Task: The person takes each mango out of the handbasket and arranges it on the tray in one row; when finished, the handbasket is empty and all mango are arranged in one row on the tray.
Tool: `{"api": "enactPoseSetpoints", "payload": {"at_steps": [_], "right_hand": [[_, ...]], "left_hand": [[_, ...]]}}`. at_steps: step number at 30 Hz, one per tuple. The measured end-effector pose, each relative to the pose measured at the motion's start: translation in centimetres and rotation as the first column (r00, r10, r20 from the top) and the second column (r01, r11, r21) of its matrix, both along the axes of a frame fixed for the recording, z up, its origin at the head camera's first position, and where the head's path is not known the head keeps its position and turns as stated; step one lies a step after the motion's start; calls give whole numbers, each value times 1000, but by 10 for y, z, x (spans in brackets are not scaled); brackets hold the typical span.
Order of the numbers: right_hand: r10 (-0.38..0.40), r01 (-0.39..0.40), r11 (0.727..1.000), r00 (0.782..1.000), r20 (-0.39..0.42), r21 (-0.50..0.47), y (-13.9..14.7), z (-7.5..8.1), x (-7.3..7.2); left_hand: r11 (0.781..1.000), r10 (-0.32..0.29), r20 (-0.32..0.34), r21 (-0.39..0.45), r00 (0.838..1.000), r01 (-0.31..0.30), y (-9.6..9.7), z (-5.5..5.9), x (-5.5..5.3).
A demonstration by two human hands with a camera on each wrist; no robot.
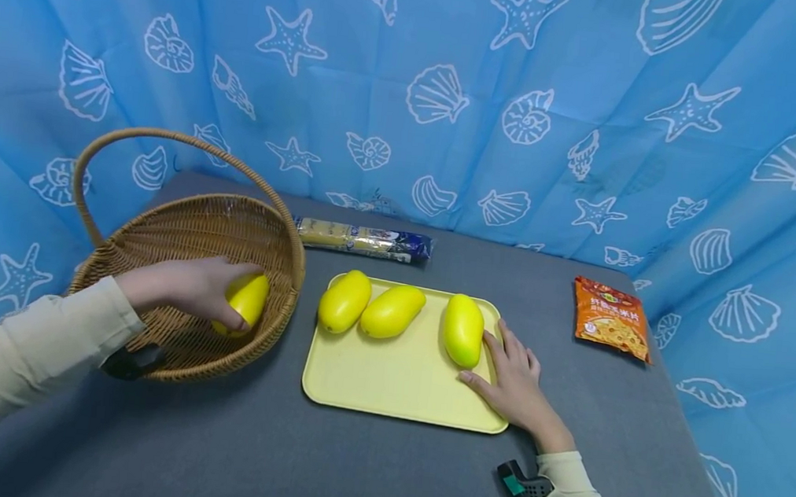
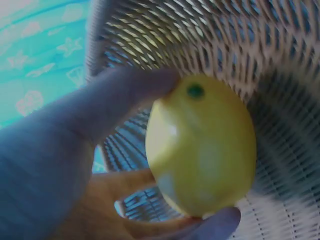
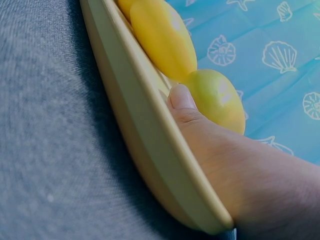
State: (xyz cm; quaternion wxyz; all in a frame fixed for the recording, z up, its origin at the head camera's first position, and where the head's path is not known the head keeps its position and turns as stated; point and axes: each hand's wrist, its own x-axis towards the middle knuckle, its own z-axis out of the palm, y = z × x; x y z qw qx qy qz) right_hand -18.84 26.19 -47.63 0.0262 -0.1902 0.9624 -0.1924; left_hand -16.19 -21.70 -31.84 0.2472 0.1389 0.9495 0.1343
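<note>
Inside the wicker basket (image 1: 231, 206), my left hand (image 1: 199, 286) holds a yellow mango (image 1: 249, 303), thumb and fingers spread round its sides. The left wrist view shows this mango (image 2: 205, 145) with a green spot at one end, against the woven wall. My right hand (image 1: 517, 381) rests at the right edge of the pale yellow tray (image 1: 386, 382). Its thumb and index finger lie beside the rightmost mango (image 1: 463, 331); whether they touch it I cannot tell. In the right wrist view the thumb of the right hand (image 3: 235, 155) lies inside the rim. Two more mangoes (image 1: 344, 301) (image 1: 392, 311) sit together at the tray's left.
A clear packet of pasta-like sticks (image 1: 363, 240) lies behind the tray, near the basket. An orange snack bag (image 1: 610, 318) lies at the right of the grey table (image 1: 365, 467). The basket's tall handle (image 1: 187, 138) arches up. A blue shell-patterned curtain (image 1: 448, 158) hangs behind.
</note>
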Motion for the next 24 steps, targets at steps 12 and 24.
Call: {"api": "enactPoseSetpoints", "payload": {"at_steps": [12, 24], "right_hand": [[1, -1, 1000, 1000, 0, 6, 2, -1, -1], [6, -6, 1000, 1000, 9, 3, 2, -2, -3]], "left_hand": [[996, 71, -57, 62, 996, -68, 5, 22, 12], [995, 70, -142, 81, 987, -59, 13, 46, 36]]}}
